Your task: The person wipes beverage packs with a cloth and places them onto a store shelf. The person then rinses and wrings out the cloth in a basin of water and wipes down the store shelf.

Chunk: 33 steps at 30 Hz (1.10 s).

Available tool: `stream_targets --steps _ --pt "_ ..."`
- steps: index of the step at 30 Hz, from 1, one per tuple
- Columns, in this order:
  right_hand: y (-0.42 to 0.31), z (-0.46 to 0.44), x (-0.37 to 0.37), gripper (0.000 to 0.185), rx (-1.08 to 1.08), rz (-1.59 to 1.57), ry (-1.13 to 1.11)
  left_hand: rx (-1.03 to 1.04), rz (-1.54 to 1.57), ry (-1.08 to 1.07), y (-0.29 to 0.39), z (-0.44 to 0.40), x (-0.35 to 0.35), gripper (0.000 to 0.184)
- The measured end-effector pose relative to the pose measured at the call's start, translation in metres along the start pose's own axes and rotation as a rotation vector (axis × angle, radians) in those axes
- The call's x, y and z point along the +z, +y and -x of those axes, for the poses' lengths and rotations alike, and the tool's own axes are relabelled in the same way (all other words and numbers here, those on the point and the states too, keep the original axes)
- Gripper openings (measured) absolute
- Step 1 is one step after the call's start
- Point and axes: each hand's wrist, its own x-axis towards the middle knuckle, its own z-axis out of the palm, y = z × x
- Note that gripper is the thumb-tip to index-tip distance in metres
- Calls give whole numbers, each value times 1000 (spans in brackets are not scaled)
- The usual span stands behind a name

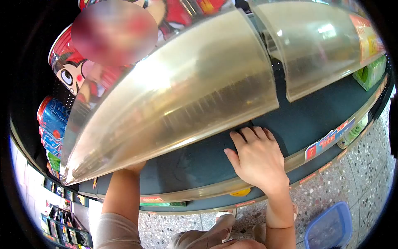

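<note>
A large, cloudy clear-plastic bin or cover with a curved side rests tilted over the dark shelf. Beneath its lower edge goes my left hand; only the wrist shows, and the plastic hides the fingers. My right hand lies palm down on the shelf near its front lip, fingers spread and holding nothing. Just beyond those fingertips runs the bin's front edge. A second similar plastic bin stands to the right, separated by a narrow gap.
Red cartoon-printed canisters stand behind at upper left, with blue packages below them. A green package sits at the shelf's right end. Price labels line the shelf lip. On the speckled floor stands a blue plastic basket.
</note>
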Motion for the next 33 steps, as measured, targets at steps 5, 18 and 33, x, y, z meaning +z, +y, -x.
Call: stream_targets --steps 5,18,33 --pt "1 1 2 30 -18 -8 24 54 -126 80 14 -11 24 34" --pt "2 2 2 29 -12 -16 38 -15 -7 34 31 -31 20 35" --pt "2 2 2 28 -3 -9 25 158 198 -247 53 -5 21 44"
